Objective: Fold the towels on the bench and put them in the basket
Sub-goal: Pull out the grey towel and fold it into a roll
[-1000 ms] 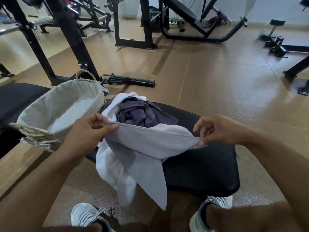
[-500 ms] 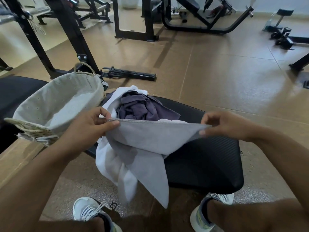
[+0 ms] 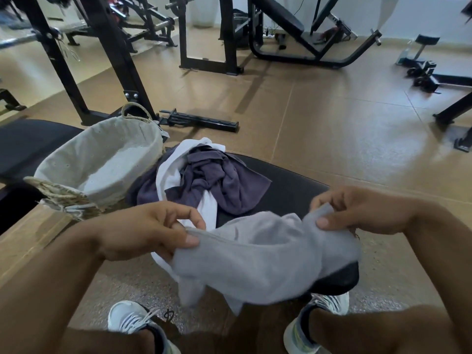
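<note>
Item: grey towel (image 3: 265, 259), pinched at its top edge by our left hand (image 3: 145, 231) and right hand (image 3: 357, 213). Since a second ago, pulled nearer and slackened, clear of the bench (image 3: 293, 190) pile. Folding beginning. Basket (image 3: 102, 159), far left, empty.

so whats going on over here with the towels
A person seated at a black padded gym bench holds a light grey towel by its top edge, left hand and right hand pinching one end each. A crumpled purple towel and a white towel wait on the bench. The cloth-lined woven basket beside them holds no towels yet.
</note>
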A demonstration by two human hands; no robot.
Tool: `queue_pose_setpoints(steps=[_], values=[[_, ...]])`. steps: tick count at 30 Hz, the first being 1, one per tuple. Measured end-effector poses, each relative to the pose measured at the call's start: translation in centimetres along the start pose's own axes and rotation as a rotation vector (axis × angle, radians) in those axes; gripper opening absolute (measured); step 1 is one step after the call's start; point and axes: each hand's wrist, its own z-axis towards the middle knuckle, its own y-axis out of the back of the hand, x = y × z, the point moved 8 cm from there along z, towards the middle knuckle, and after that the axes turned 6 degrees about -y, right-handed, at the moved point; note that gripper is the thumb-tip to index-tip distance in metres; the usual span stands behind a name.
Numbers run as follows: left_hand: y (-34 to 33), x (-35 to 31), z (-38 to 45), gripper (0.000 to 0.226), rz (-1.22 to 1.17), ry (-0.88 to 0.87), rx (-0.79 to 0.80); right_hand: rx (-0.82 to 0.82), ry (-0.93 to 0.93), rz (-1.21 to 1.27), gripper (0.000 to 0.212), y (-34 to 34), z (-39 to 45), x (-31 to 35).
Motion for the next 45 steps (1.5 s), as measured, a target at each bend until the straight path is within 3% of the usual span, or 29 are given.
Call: queue_pose_setpoints(steps=[3,5,6,8,11,13,14,28,31,39,45], values=[[0.5,-0.8,-0.8,0.038,-0.127,-0.042,0.085,0.283,0.071,0.154,0.006,-1.8,-0.8,1.2],[2.0,-1.3,-0.8,0.05,-0.168,-0.086,-0.009,0.383,0.109,0.322,0.006,-2.2,-1.2,2.2],[2.8,-1.4,-0.6,0.055,-0.16,-0.095,-0.081,0.358,0.101,0.352,0.007,-1.9,-1.1,2.2],[4.4,-1.0,0.3,0.058,-0.112,-0.1,-0.261,0.13,-0.005,0.243,0.015,-0.4,-0.2,1.1],[6.9,0.1,1.6,0.017,-0.002,-0.113,-0.588,-0.398,-0.206,-0.076,0.02,3.9,1.1,-1.9],[7.7,0.7,2.4,0.007,0.073,-0.117,-0.692,-0.673,-0.263,-0.254,0.013,6.2,1.7,-2.8],[7.9,0.9,2.7,0.006,0.085,-0.114,-0.715,-0.732,-0.278,-0.299,0.012,6.7,2.1,-3.2],[9.0,-1.2,4.0,0.02,0.104,-0.277,-0.911,-0.974,-0.159,0.088,0.022,9.9,2.6,-4.2],[8.9,-1.5,4.3,0.022,0.127,-0.275,-0.897,-1.015,-0.142,0.098,0.028,9.9,2.5,-4.0],[7.9,-2.7,5.3,0.03,0.184,-0.338,-0.856,-1.283,-0.044,0.003,0.019,11.8,0.9,-3.0],[6.5,-3.3,6.2,0.031,0.222,-0.395,-0.813,-1.284,-0.127,-0.155,0.008,11.7,1.5,-2.7]])
